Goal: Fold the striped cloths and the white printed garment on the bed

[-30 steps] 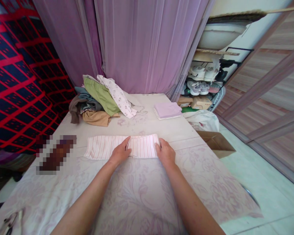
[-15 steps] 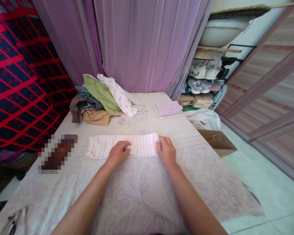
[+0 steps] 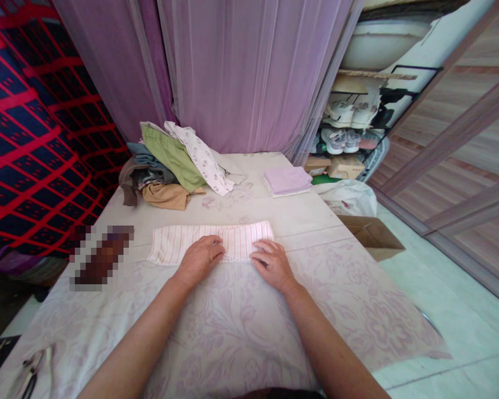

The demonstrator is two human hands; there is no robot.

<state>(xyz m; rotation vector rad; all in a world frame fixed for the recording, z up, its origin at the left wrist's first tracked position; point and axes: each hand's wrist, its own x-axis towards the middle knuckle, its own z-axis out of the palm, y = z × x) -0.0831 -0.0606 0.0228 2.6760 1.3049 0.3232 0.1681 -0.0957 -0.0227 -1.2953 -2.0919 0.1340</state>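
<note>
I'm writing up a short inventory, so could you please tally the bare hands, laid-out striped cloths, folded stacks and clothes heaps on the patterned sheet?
Left hand and right hand: 2
Striped cloth: 1
Folded stack: 1
Clothes heap, garments overlapping, so counted as one: 1
Total: 5

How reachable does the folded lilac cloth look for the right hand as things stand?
Probably yes: between the right hand and the folded lilac cloth lie only the low pink-striped fabric and flat patterned sheet, though getting there needs a forward stretch.
</note>
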